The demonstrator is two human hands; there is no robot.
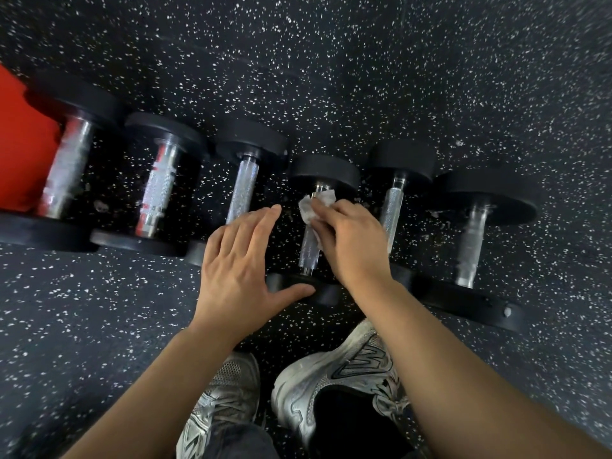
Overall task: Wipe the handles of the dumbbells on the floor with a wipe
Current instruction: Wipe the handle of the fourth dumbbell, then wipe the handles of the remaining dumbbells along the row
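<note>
Several black dumbbells with chrome handles lie in a row on the speckled floor. My right hand (351,241) holds a crumpled white wipe (314,207) against the upper part of the handle (309,250) of the middle dumbbell. My left hand (240,263) hovers just left of that handle, fingers straight and together, thumb spread toward the dumbbell's near black head (298,286). It covers the lower end of the neighbouring handle (243,190). Another knurled handle (392,210) runs just right of my right hand.
Larger dumbbells (66,167) (159,190) lie at the left beside a red floor patch (20,137). One more dumbbell (473,240) lies at the right. My two grey sneakers (334,376) stand close below the row. Dark speckled rubber floor (364,77) stretches beyond.
</note>
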